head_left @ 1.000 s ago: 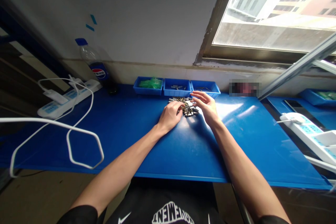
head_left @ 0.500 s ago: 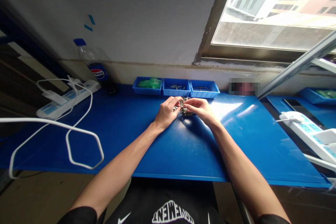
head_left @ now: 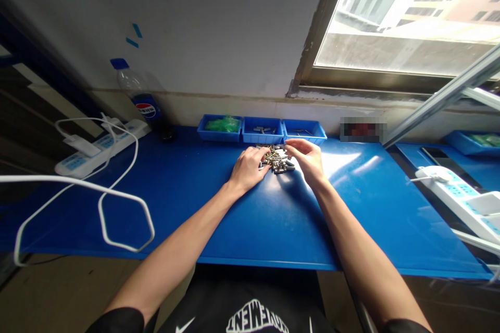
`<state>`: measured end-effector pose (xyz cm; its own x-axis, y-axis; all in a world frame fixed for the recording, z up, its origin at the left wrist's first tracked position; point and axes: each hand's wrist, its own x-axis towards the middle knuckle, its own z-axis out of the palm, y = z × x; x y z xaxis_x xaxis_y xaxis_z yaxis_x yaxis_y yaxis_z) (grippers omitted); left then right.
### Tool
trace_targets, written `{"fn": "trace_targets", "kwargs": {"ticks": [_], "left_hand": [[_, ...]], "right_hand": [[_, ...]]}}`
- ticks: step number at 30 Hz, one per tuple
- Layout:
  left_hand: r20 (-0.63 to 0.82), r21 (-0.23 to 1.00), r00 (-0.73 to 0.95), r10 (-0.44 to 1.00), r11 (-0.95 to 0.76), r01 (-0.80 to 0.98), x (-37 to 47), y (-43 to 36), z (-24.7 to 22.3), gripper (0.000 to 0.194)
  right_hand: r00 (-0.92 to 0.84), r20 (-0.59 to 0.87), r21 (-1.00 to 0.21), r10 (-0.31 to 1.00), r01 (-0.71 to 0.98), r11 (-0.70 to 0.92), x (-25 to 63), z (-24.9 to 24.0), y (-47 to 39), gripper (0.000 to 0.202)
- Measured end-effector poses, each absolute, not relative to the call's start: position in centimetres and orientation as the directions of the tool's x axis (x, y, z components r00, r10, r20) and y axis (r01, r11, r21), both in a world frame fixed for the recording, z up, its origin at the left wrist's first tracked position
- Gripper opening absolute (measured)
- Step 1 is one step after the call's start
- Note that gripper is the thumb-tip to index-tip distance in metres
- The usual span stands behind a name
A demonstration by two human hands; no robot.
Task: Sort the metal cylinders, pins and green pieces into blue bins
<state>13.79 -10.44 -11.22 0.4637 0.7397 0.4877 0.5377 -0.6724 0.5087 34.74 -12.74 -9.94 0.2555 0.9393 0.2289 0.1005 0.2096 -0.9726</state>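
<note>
A heap of small metal parts (head_left: 278,158), brass-coloured, silvery and dark, lies on the blue table between my hands. The pieces look like pins or screws, but they are too small to name for certain. My left hand (head_left: 249,167) rests at the heap's left edge, its thumb and forefinger apart around some of the parts. On the other side, my right hand (head_left: 308,158) is at the upper right of the heap, thumb and forefinger brought together. Whatever sits between those fingertips is too small to make out.
Behind the heap stand three blue bins: one with green plastic bags (head_left: 223,124), a middle bin (head_left: 262,137) and a right bin (head_left: 304,140) with small metal pieces. A cola bottle (head_left: 146,109), a power strip (head_left: 103,146) and white cables (head_left: 128,199) are at left.
My right hand has drawn back to the right, off the heap, so more of the parts show. The left hand has hardly moved, its thumb now lower and further from the forefinger.
</note>
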Motion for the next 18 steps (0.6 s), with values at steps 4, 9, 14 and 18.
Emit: {"fn": "trace_targets", "kwargs": {"ticks": [4, 9, 14, 18], "left_hand": [[0.438, 0.53, 0.489, 0.755, -0.656, 0.538, 13.5, -10.1, -11.5, 0.035], [0.385, 0.543, 0.536, 0.751, -0.654, 0.526, 12.9, -9.5, -11.3, 0.036], [0.393, 0.429, 0.574, 0.718, -0.695, 0.576, 12.7, -9.3, -11.1, 0.035], [0.411, 0.321, 0.631, 0.658, -0.752, 0.576, 12.8, -9.4, -11.3, 0.034]], "right_hand": [[0.315, 0.279, -0.96, 0.907, 0.09, 0.264, 35.6, -10.3, -12.3, 0.05], [0.306, 0.215, -0.977, 0.928, 0.082, 0.199, 35.3, -10.2, -12.3, 0.04], [0.299, 0.192, -0.981, 0.935, 0.094, 0.171, 34.9, -10.1, -12.5, 0.035], [0.295, 0.187, -0.982, 0.937, 0.092, 0.166, 35.0, -10.2, -12.5, 0.033]]}}
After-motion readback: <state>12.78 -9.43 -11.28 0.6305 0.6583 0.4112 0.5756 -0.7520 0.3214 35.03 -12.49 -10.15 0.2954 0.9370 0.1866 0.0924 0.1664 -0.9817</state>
